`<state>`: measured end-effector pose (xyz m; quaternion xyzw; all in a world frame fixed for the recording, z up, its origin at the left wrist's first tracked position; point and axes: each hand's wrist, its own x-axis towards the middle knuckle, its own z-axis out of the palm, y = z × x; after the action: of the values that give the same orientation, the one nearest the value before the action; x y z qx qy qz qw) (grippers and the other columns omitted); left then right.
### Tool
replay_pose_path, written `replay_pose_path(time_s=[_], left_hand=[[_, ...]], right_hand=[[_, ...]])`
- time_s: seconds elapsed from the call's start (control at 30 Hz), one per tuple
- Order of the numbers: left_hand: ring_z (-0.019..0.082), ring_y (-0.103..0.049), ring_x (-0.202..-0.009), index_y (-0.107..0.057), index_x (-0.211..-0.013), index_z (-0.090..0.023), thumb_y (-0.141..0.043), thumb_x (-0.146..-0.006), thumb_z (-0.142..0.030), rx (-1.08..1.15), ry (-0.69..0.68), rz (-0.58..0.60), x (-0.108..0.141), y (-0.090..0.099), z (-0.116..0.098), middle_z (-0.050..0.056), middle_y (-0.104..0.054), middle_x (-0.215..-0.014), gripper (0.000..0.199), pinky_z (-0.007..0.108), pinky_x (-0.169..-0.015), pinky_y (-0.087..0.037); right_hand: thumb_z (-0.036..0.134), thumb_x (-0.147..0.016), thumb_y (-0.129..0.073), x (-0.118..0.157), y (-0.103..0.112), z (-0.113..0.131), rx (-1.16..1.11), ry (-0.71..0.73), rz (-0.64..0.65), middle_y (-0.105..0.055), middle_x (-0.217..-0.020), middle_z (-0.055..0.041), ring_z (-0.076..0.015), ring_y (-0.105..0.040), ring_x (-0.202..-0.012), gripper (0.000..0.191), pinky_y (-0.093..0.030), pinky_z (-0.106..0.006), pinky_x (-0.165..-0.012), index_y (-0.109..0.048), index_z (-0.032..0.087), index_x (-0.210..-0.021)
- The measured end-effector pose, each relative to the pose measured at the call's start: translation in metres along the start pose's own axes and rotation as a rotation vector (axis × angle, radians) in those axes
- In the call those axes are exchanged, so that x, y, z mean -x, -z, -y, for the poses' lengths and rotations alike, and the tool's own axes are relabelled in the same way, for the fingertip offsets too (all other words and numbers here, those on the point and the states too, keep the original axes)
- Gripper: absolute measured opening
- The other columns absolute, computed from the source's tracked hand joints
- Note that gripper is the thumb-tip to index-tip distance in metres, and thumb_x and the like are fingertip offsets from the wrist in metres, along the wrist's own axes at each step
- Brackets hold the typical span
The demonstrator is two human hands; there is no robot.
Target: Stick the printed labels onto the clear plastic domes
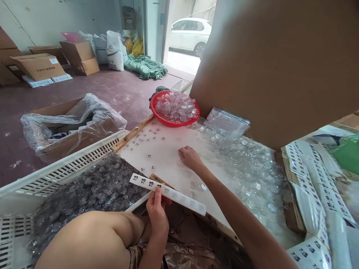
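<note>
My left hand grips a white strip of stickers between thumb and fingers. Small dark panda prints show on its left part; the right part has only pale round marks. Over the white board my right hand is closed, fingers curled downward; whatever they may hold is hidden. Loose clear round discs cover the board's right side, and a few lie below my right hand. Several small panda pieces are scattered across the board's left side.
A red basin heaped with clear discs stands at the board's far end. On the left, a white crate holds many printed clear pieces. Sticker sheets lie at right, beside a large cardboard panel. A plastic-lined carton sits on the floor.
</note>
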<state>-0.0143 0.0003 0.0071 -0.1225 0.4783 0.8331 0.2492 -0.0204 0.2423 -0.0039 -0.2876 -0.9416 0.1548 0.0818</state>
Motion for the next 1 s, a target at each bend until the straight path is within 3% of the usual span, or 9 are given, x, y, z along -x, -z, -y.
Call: replay_pose_path(time_s=[0.17, 0.4, 0.63, 0.8, 0.9, 1.0], left_hand=[[0.01, -0.05, -0.049, -0.077, -0.085, -0.011, -0.081, -0.064, -0.053, 0.006, -0.004, 0.009, 0.0, 0.002, 0.001, 0.001, -0.063, -0.061, 0.047, 0.023, -0.044, -0.043], [0.01, -0.049, -0.047, -0.078, -0.081, -0.013, -0.085, -0.06, -0.053, 0.053, 0.001, 0.004, -0.005, 0.006, 0.007, 0.0, -0.062, -0.06, 0.046, 0.023, -0.043, -0.043], [0.012, -0.051, -0.05, -0.077, -0.08, -0.012, -0.085, -0.06, -0.052, 0.094, -0.011, 0.013, -0.007, 0.006, 0.007, 0.002, -0.064, -0.063, 0.046, 0.024, -0.044, -0.043], [0.01, -0.048, -0.05, -0.078, -0.089, -0.011, -0.081, -0.065, -0.053, 0.037, -0.034, 0.029, -0.005, 0.008, 0.002, 0.0, -0.061, -0.06, 0.049, 0.022, -0.045, -0.042], [0.009, -0.048, -0.05, -0.078, -0.089, -0.011, -0.077, -0.071, -0.052, 0.01, -0.058, 0.041, -0.002, 0.007, 0.0, 0.0, -0.061, -0.062, 0.045, 0.021, -0.046, -0.041], [0.009, -0.047, -0.048, -0.077, -0.086, -0.011, -0.075, -0.072, -0.053, 0.006, -0.053, 0.044, 0.0, 0.004, -0.001, -0.002, -0.056, -0.056, 0.044, 0.021, -0.045, -0.04]], right_hand=[[0.012, -0.092, -0.046, -0.006, 0.006, 0.007, -0.008, -0.024, -0.011, -0.069, -0.106, -0.0145, -0.023, -0.066, -0.094, 0.026, -0.047, -0.032, -0.081, -0.067, 0.017, -0.107], [0.01, -0.088, -0.051, -0.016, 0.008, 0.022, -0.074, -0.005, -0.003, -0.074, -0.091, -0.0035, -0.016, -0.069, -0.083, 0.024, -0.05, -0.025, -0.071, -0.071, 0.021, -0.096], [0.014, -0.085, -0.06, -0.015, 0.008, 0.028, -0.026, -0.072, -0.053, -0.07, -0.097, -0.0094, -0.0168, -0.068, -0.075, 0.017, -0.047, -0.026, -0.065, -0.073, 0.02, -0.093], [0.018, -0.085, -0.059, -0.002, 0.021, 0.031, -0.043, -0.072, -0.049, -0.069, -0.092, -0.0086, -0.0179, -0.064, -0.079, 0.021, -0.044, -0.027, -0.071, -0.068, 0.017, -0.103], [0.026, -0.089, -0.051, 0.012, 0.032, 0.031, -0.08, -0.037, -0.035, -0.068, -0.092, -0.0085, -0.0193, -0.061, -0.082, 0.015, -0.04, -0.028, -0.071, -0.065, 0.018, -0.089], [0.037, -0.093, -0.042, 0.034, 0.044, 0.034, -0.163, 0.01, -0.061, -0.063, -0.068, -0.0036, -0.0173, -0.055, -0.062, 0.028, -0.034, -0.028, -0.061, -0.057, 0.021, -0.076]])
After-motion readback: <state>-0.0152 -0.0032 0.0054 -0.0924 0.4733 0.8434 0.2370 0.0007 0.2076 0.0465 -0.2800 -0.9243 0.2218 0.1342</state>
